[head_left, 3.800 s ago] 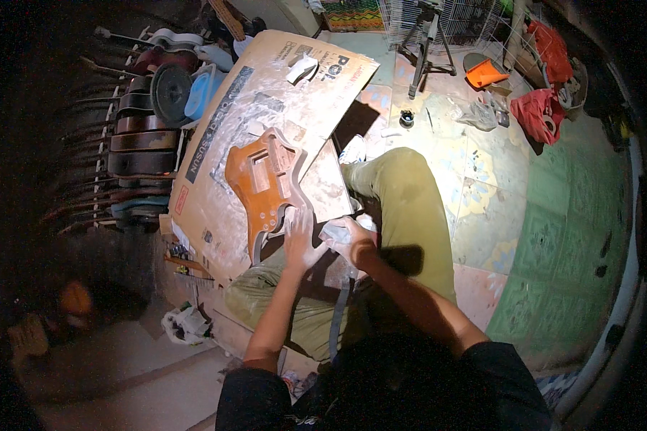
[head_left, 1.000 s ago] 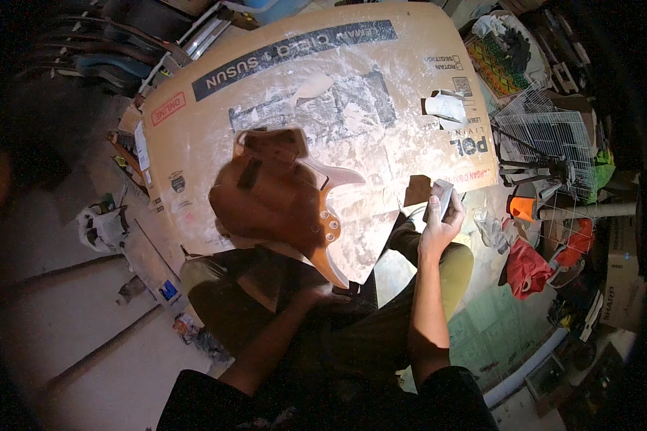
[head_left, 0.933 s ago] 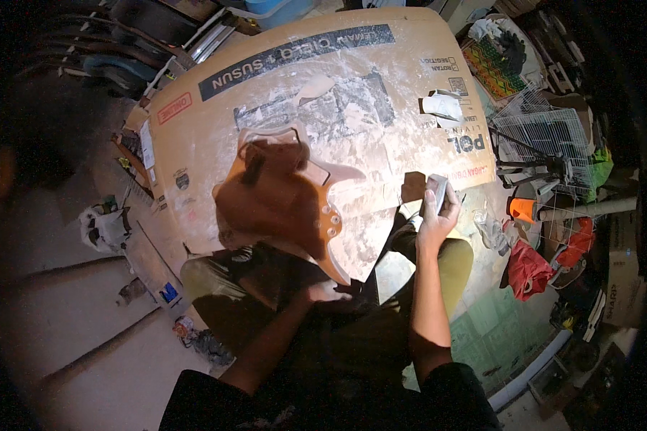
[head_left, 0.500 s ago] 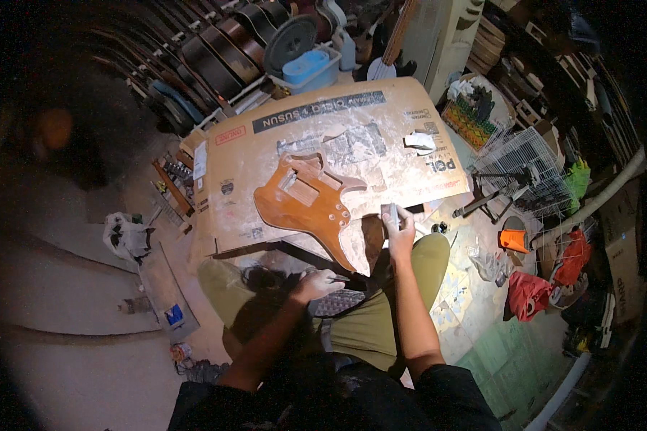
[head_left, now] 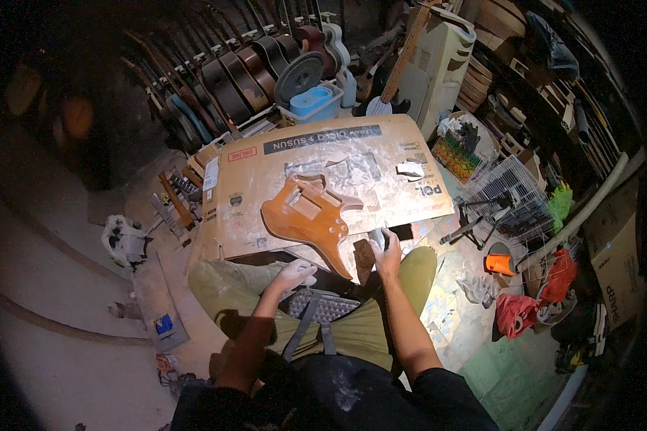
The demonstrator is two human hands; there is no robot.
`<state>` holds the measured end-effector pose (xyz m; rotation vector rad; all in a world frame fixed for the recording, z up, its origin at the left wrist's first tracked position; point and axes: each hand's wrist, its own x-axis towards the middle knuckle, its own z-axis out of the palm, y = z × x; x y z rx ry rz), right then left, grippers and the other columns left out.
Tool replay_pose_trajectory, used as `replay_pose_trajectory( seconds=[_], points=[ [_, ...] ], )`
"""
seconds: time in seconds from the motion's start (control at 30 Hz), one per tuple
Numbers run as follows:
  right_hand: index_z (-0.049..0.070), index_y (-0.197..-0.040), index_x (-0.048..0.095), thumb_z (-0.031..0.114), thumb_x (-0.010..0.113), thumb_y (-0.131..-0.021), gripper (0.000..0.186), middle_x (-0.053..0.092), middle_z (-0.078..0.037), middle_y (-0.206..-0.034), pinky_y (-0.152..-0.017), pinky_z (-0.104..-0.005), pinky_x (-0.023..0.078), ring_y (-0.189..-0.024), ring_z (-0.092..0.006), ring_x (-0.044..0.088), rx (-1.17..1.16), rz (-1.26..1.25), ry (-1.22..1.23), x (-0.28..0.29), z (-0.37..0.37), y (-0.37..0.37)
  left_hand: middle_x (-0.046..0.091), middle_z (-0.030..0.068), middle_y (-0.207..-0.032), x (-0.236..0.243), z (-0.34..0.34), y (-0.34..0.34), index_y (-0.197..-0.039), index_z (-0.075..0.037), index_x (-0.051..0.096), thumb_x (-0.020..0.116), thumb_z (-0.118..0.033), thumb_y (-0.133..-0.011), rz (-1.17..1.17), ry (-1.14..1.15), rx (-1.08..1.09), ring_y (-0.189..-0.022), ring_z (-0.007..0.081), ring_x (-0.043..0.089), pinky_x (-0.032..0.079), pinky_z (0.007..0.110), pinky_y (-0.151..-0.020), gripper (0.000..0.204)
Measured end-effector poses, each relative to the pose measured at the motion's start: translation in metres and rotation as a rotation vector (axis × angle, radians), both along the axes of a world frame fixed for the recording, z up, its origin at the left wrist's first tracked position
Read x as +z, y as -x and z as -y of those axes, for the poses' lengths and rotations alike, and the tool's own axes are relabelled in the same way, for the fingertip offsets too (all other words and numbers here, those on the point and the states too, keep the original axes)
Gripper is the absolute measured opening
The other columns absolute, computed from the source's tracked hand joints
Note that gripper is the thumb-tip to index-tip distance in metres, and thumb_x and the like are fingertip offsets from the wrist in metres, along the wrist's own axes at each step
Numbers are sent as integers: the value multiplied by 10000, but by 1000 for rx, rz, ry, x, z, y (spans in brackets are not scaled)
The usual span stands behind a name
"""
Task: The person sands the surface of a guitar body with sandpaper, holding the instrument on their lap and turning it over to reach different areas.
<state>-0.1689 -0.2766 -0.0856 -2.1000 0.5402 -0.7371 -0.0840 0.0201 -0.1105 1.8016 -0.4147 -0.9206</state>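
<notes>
An orange-brown electric guitar body [head_left: 305,219] with routed cavities and several small holes lies on dusty cardboard [head_left: 251,208], its long horn toward me. My right hand [head_left: 389,257] is closed around a small greyish block [head_left: 377,238], just right of that horn. Beside its fingers shows a brown, flat, rough-edged piece [head_left: 364,260]; whether the hand touches it I cannot tell. My left hand [head_left: 293,274], whitened with dust, is over my lap with fingers curled together, left of the horn and apart from it. What it holds, if anything, is hidden.
A crumpled white cloth or paper [head_left: 410,169] lies on the cardboard's right side. Behind stand a blue tub [head_left: 311,103] and a row of guitars [head_left: 241,79]. To the right are a tripod [head_left: 474,223], a wire cage [head_left: 507,190] and an orange scoop-like object [head_left: 499,260].
My left hand has moved left and slightly up, away from the horn; the dark thin thing seen at its fingers no longer shows. My right hand still grips the block. The view has shifted.
</notes>
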Motion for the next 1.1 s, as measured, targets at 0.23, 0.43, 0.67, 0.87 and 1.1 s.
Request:
replay_pose_trajectory(
  seconds=[0.23, 0.43, 0.67, 0.87, 1.1],
  points=[
    [9, -1214, 587, 167, 776, -811, 472, 624, -192, -1175, -967, -428, 459, -1106, -381, 587, 8, -52, 119, 4, -10, -1, 708, 122, -1033, 10, -14, -18, -1109, 11, 650, 654, -311, -949, 84, 32, 65, -920, 199, 686, 533, 335, -844, 359],
    [7, -1229, 575, 189, 764, -827, 480, 618, -209, -1151, -936, -420, 473, -1069, -381, 594, 209, -136, 224, 6, -17, 7, 721, 182, -983, -17, -7, -26, -1033, -16, 673, 717, -278, -866, 350, 25, 368, -932, 315, 707, 549, 396, -799, 314],
    [1, -1230, 583, 171, 776, -816, 487, 642, -209, -1147, -931, -405, 485, -1072, -358, 622, 191, -226, 109, 47, -33, -4, 716, 177, -900, -12, 4, -36, -963, -24, 681, 733, -247, -845, 420, 81, 561, -856, 323, 706, 542, 407, -759, 258],
    [18, -1269, 547, 166, 731, -843, 486, 602, -218, -1201, -980, -425, 453, -1120, -388, 579, 311, -267, 185, 36, -24, -29, 710, 172, -851, 18, 12, -65, -918, -19, 675, 744, -222, -827, 358, 79, 549, -818, 314, 706, 546, 405, -742, 233],
    [45, -1257, 566, 98, 687, -845, 433, 612, -195, -1136, -941, -453, 442, -1062, -397, 556, 443, -178, 308, 11, -16, -101, 384, 193, -1508, 24, 29, -157, -1381, -145, 526, 813, -544, -677, 845, -484, 373, -1432, 388, 281, 235, 569, -1131, 858]
  ],
)
